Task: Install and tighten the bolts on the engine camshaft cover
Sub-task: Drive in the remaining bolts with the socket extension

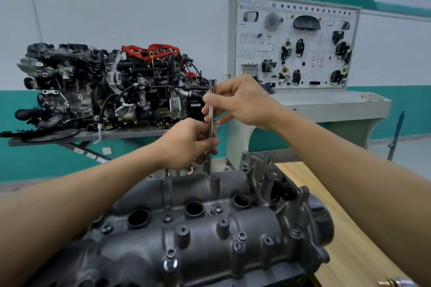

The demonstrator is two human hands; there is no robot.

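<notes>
Our left hand (pixel 186 144) grips the slim chrome bar (pixel 211 124) low, our right hand (pixel 242 102) pinches it higher (upright over the grey cast-metal camshaft cover (pixel 200 237)).

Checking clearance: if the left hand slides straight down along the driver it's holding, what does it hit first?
Likely the far edge of the camshaft cover, where the driver ends, just under the left hand; depth is unclear.

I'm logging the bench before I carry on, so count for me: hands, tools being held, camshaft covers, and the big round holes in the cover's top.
hands: 2, the left hand and the right hand
extension bar, held by both hands: 1
camshaft cover: 1
big round holes: 3
Total: 7
</notes>
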